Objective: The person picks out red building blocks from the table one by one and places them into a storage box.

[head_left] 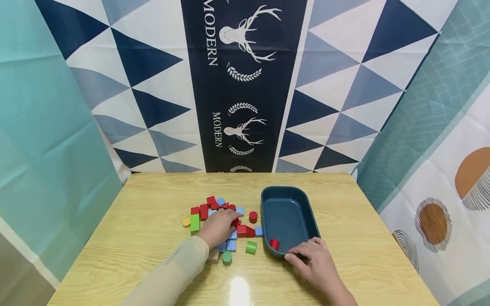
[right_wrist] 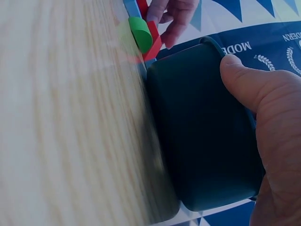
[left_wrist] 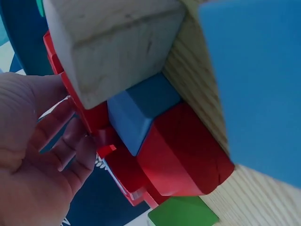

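Observation:
In the head view my left hand point(head_left: 219, 226) reaches over a loose heap of coloured blocks. Its fingertips are right at the red blocks point(left_wrist: 183, 150) in the left wrist view, beside a blue block point(left_wrist: 141, 108) and a plain wooden block point(left_wrist: 117, 47). My right hand point(head_left: 314, 260) holds the near right corner of a dark blue tray point(head_left: 285, 193), thumb on the rim point(right_wrist: 214, 44). One red cylinder point(head_left: 274, 244) lies inside the tray, near its front left corner.
Between heap and tray stand a red cylinder point(head_left: 253, 217), a light blue block point(head_left: 259, 231) and a green cylinder point(head_left: 251, 247). A darker green cylinder point(head_left: 227, 258) is at the heap's front, a yellow round block point(head_left: 186, 222) at its left. Patterned cloth point(head_left: 245, 85) hangs behind the wooden table point(head_left: 367, 238).

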The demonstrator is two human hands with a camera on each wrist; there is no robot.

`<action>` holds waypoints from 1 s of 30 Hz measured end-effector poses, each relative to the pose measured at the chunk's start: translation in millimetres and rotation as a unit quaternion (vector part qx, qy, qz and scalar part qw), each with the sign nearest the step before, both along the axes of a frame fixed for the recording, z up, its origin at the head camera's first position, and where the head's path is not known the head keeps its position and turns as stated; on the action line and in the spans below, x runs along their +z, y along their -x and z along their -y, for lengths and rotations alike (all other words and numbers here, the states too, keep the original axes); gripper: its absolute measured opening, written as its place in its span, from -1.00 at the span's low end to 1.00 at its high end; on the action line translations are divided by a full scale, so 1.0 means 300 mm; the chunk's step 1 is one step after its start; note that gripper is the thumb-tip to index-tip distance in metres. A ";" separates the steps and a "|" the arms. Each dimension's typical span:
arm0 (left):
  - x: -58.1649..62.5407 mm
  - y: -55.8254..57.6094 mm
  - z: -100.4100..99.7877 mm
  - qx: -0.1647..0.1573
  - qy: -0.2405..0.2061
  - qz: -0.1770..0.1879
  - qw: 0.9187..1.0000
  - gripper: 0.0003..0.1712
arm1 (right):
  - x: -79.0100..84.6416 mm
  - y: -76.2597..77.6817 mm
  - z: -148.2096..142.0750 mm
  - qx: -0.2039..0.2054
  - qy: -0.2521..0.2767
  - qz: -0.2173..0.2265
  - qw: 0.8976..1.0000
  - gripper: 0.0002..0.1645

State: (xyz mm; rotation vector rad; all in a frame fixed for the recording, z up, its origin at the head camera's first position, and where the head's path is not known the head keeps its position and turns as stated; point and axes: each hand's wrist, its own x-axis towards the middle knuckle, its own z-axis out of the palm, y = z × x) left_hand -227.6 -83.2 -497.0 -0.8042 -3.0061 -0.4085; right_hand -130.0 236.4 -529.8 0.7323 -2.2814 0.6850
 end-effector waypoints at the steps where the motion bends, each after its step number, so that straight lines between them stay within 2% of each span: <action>1: -0.001 0.001 -0.003 -0.002 0.007 -0.004 1.000 -0.50 | 0.000 0.001 0.000 0.000 0.001 0.002 1.000 -0.69; 6: 0.000 0.005 -0.010 -0.006 0.022 -0.003 1.000 -0.54 | 0.002 0.004 0.000 0.004 0.002 0.006 1.000 -0.69; 12: -0.002 -0.001 -0.011 -0.001 0.015 0.012 1.000 -0.54 | 0.000 0.000 0.000 0.006 -0.005 0.010 1.000 -0.70; 18: -0.005 -0.002 -0.014 -0.004 0.010 0.009 1.000 -0.54 | -0.003 -0.003 -0.006 0.013 -0.005 0.009 1.000 -0.95; 23: -0.008 -0.001 -0.006 -0.003 0.009 0.004 1.000 -0.55 | -0.002 0.000 -0.003 0.015 -0.002 0.010 1.000 -0.95; 30: 0.008 0.003 -0.015 -0.002 -0.009 -0.014 1.000 -0.56 | -0.010 0.003 -0.005 0.015 0.006 -0.001 1.000 -0.75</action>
